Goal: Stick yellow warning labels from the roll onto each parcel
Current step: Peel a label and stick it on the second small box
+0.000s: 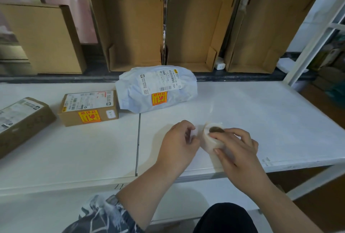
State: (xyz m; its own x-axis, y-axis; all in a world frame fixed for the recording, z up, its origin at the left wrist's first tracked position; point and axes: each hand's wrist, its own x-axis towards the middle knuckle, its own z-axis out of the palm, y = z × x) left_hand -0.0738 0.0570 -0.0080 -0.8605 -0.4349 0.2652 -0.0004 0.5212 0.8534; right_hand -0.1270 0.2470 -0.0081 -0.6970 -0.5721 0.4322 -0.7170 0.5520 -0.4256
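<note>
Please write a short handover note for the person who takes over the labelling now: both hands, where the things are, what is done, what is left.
Right hand holds the label roll on the white table. Left hand pinches the white strip at the roll's edge; no peeled yellow label is visible.
Done: the white bag parcel at the back and the small brown box each carry a yellow label.
Left: the brown box at the far left shows no yellow label on its visible sides; part of it is out of frame.
</note>
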